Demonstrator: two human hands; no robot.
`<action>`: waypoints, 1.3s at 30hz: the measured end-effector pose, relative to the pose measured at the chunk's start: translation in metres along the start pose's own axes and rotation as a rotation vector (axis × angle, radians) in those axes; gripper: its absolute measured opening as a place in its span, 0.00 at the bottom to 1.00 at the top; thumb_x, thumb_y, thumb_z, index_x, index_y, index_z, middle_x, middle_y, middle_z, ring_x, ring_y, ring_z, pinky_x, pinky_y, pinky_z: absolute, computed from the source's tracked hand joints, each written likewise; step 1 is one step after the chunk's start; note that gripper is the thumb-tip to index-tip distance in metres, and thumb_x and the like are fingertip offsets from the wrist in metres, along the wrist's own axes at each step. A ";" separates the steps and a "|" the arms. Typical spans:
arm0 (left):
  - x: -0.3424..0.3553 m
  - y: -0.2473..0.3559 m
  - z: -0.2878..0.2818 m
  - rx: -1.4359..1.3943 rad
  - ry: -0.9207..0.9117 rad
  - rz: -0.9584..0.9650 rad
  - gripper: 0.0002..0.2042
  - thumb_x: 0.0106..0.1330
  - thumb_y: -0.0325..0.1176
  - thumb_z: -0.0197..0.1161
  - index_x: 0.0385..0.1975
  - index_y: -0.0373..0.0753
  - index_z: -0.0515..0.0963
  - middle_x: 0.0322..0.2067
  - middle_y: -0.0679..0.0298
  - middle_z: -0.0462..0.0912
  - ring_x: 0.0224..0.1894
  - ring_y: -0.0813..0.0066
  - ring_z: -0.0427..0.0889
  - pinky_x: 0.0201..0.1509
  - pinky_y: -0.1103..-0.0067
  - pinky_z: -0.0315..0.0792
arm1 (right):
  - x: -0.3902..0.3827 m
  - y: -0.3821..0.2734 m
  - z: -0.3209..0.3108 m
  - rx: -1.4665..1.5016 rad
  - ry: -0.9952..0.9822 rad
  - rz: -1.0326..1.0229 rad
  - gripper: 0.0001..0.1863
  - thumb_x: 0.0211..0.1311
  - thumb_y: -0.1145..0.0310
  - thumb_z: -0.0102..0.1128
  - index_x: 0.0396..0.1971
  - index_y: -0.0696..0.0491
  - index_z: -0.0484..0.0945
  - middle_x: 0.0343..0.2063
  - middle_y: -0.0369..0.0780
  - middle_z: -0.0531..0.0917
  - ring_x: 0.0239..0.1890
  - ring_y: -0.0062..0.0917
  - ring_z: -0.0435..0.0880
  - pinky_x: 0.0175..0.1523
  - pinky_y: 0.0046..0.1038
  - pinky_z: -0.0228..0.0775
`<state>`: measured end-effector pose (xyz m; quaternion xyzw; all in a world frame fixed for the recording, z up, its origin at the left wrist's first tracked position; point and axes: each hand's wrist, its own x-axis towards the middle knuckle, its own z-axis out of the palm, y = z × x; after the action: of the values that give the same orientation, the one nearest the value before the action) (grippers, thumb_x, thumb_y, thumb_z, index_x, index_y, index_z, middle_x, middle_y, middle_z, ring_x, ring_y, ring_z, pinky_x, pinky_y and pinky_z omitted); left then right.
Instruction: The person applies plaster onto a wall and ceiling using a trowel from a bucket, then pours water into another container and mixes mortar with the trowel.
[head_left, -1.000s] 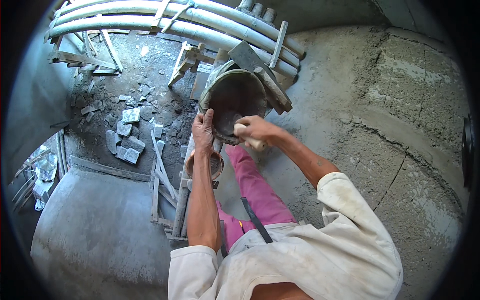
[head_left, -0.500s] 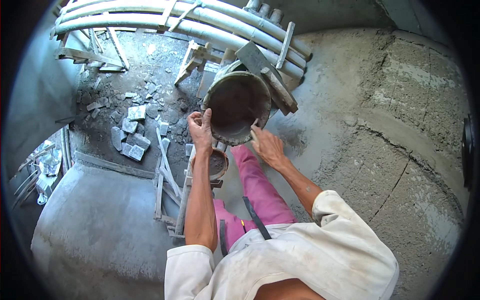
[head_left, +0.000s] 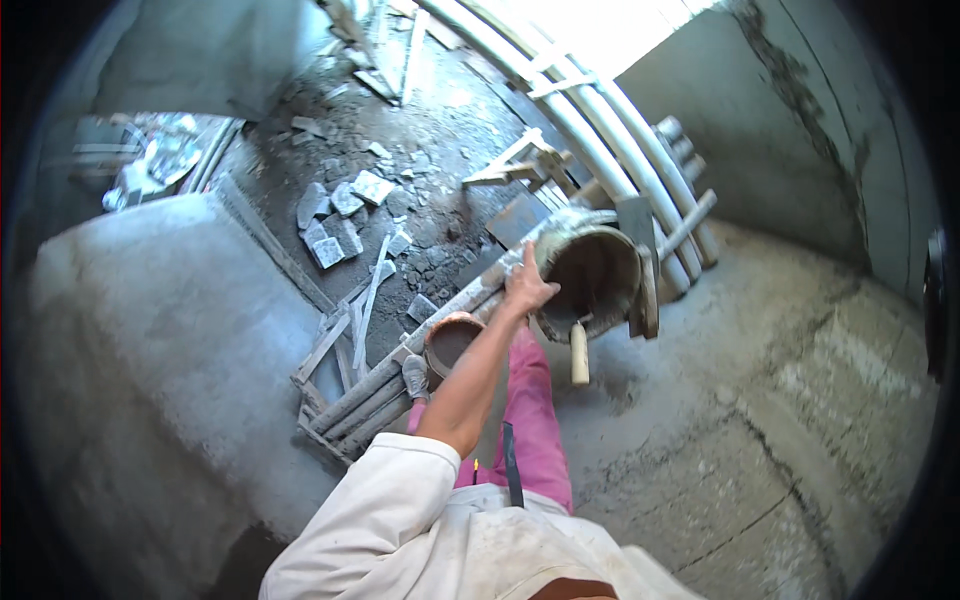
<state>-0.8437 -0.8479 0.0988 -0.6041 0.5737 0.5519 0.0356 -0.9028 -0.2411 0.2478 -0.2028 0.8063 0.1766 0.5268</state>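
Well, from where I stand, the round bucket (head_left: 614,262) sits just beyond the worker's knees, tilted so that its dark mouth faces the body. Its inside is too shadowed for me to tell what lies in it. The left hand (head_left: 530,288) is at the bucket's left rim, forefinger stretched out along the edge and thumb spread away from it; whether the fingers grip the rim, I cannot tell. The right hand is out of my sight, so I cannot say how it is held. At the near rim, a tool's pale wooden handle (head_left: 580,355) hangs outward over the edge, its other end inside the bucket.

Against the bucket's right side stand some boards (head_left: 647,270). Left of the forearm there's a smaller, reddish-rimmed pail (head_left: 455,317), close to a grey shoe (head_left: 415,377) and to the poles (head_left: 375,390) running slantwise underneath. Pink trousers (head_left: 535,405) show below the bucket, with a dark strap (head_left: 512,460) at the waist of the pale shirt (head_left: 400,510). Farther off, broken blocks (head_left: 347,199) lie scattered on the dirty floor (head_left: 430,215), and long pale pipes (head_left: 585,130) slope down toward the boards.
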 end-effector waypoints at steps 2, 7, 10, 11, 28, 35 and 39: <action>-0.006 0.007 -0.012 0.093 -0.139 -0.117 0.49 0.53 0.32 0.62 0.75 0.48 0.41 0.54 0.34 0.75 0.57 0.39 0.75 0.64 0.59 0.67 | -0.023 0.005 -0.017 0.116 -0.165 0.176 0.25 0.66 0.57 0.54 0.58 0.54 0.73 0.49 0.48 0.82 0.52 0.46 0.80 0.56 0.40 0.72; -0.050 0.012 -0.020 -0.031 -0.081 -0.182 0.42 0.53 0.30 0.54 0.74 0.58 0.53 0.56 0.43 0.77 0.58 0.42 0.75 0.66 0.59 0.65 | 0.002 -0.008 -0.078 0.140 -0.153 0.196 0.25 0.66 0.56 0.55 0.59 0.54 0.73 0.49 0.48 0.82 0.52 0.46 0.80 0.56 0.40 0.72; -0.084 -0.006 -0.049 -0.092 -0.030 -0.254 0.41 0.54 0.31 0.54 0.73 0.62 0.53 0.57 0.44 0.76 0.59 0.44 0.75 0.66 0.60 0.65 | 0.037 -0.028 -0.124 0.145 -0.068 0.119 0.26 0.66 0.56 0.55 0.59 0.53 0.72 0.49 0.47 0.82 0.52 0.45 0.80 0.57 0.40 0.72; -0.094 -0.024 -0.058 -0.134 -0.014 -0.275 0.41 0.55 0.32 0.54 0.73 0.64 0.54 0.57 0.45 0.76 0.59 0.44 0.76 0.66 0.61 0.65 | 0.047 -0.036 -0.139 0.143 -0.034 0.084 0.26 0.65 0.56 0.55 0.59 0.53 0.72 0.49 0.47 0.82 0.52 0.45 0.80 0.57 0.40 0.72; -0.472 -0.431 -0.138 -1.415 0.948 -0.843 0.14 0.58 0.40 0.69 0.36 0.37 0.78 0.26 0.59 0.81 0.21 0.68 0.76 0.25 0.68 0.70 | 0.070 -0.258 -0.217 -0.329 0.060 -0.490 0.29 0.64 0.54 0.57 0.61 0.52 0.71 0.50 0.47 0.82 0.54 0.44 0.80 0.58 0.39 0.71; -0.571 -0.455 -0.053 -2.201 1.385 -0.911 0.09 0.59 0.37 0.69 0.30 0.45 0.74 0.18 0.67 0.69 0.19 0.74 0.69 0.19 0.76 0.65 | 0.054 -0.374 -0.224 -0.727 -0.032 -0.682 0.30 0.63 0.53 0.58 0.62 0.51 0.70 0.51 0.47 0.82 0.54 0.43 0.80 0.58 0.39 0.71; -0.594 -0.424 0.008 -2.669 1.795 -0.652 0.06 0.63 0.36 0.64 0.34 0.44 0.76 0.21 0.68 0.73 0.19 0.75 0.69 0.21 0.77 0.67 | 0.050 -0.448 -0.233 -0.904 -0.039 -0.756 0.30 0.63 0.53 0.58 0.62 0.51 0.70 0.51 0.47 0.81 0.54 0.43 0.80 0.59 0.39 0.71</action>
<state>-0.3792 -0.3102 0.2651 0.4016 0.5882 -0.0902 0.6961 -0.8727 -0.7474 0.2586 -0.6773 0.5130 0.3064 0.4292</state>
